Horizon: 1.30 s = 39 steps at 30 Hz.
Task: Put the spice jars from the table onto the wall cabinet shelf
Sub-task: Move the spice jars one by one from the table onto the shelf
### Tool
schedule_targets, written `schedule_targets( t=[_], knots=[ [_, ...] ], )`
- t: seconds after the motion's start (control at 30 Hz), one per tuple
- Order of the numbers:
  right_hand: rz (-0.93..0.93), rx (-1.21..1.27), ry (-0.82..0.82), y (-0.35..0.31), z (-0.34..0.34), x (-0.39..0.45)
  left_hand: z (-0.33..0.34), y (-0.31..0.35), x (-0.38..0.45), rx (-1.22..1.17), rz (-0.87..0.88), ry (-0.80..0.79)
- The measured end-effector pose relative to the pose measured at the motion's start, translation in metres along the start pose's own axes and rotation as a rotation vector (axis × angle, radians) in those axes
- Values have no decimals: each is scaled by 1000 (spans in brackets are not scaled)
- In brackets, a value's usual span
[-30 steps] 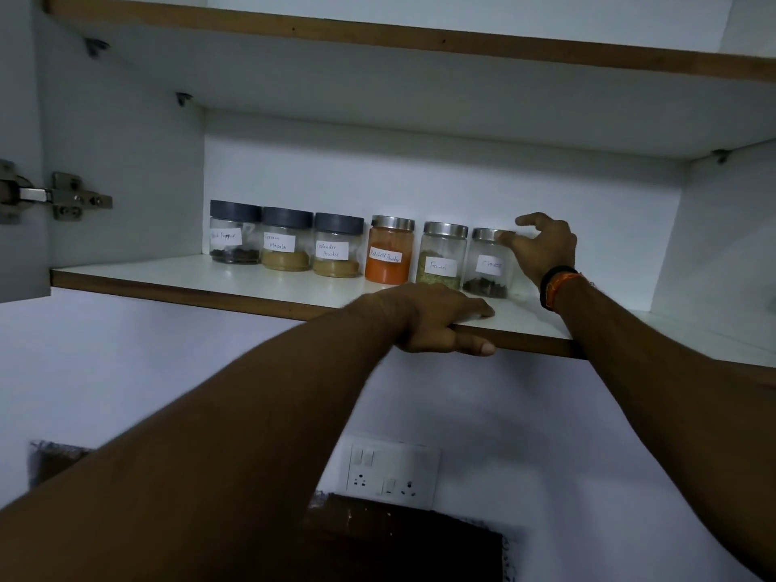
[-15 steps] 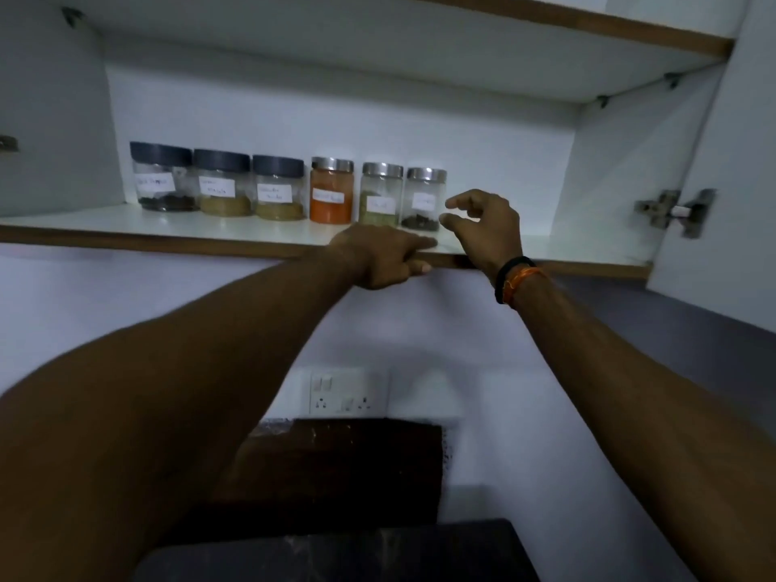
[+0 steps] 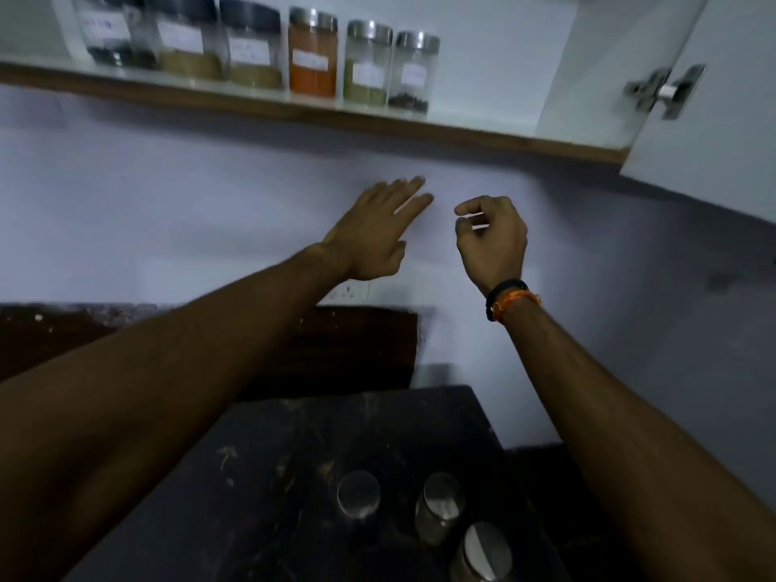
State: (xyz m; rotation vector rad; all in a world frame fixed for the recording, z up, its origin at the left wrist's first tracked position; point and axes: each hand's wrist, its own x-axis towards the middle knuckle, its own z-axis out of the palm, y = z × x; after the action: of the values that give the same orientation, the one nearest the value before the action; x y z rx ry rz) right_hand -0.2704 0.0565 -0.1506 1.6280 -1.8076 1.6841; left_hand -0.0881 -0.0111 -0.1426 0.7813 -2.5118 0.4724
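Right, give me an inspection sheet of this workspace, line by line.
Surface: dark table, mottled top, below the cabinet.
Job's things: six labelled spice jars in a row on the wall cabinet shelf; three steel-lidded jars on the table.
Clutter: nothing seen.
Grips: left hand with fingers straight, holding nothing; right hand loosely curled, holding nothing; both below the shelf.
Cables: nothing seen; wall socket partly hidden behind the left hand.
Surroundings: white wall, open cabinet door with hinge, on the right.
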Motion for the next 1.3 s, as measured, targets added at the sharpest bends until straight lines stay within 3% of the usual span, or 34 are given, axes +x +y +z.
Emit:
schedule_targets(
  t=[0.33, 0.47, 0.9, 1.03, 1.3],
  knots=[
    [357, -15, -393, 64, 50, -174, 128, 68, -146, -394, -330, -568],
    [414, -44, -598, 83, 69, -231, 154, 85, -183, -506, -428, -660],
    [507, -276, -1012, 107, 87, -335, 203, 133, -272, -766, -725, -695],
    [529, -385, -1036, 105, 95, -354, 207, 144, -294, -849, -861, -613],
    [610, -462, -1061, 104, 104, -376, 206, 154, -326, -967, -1117, -596]
  ],
)
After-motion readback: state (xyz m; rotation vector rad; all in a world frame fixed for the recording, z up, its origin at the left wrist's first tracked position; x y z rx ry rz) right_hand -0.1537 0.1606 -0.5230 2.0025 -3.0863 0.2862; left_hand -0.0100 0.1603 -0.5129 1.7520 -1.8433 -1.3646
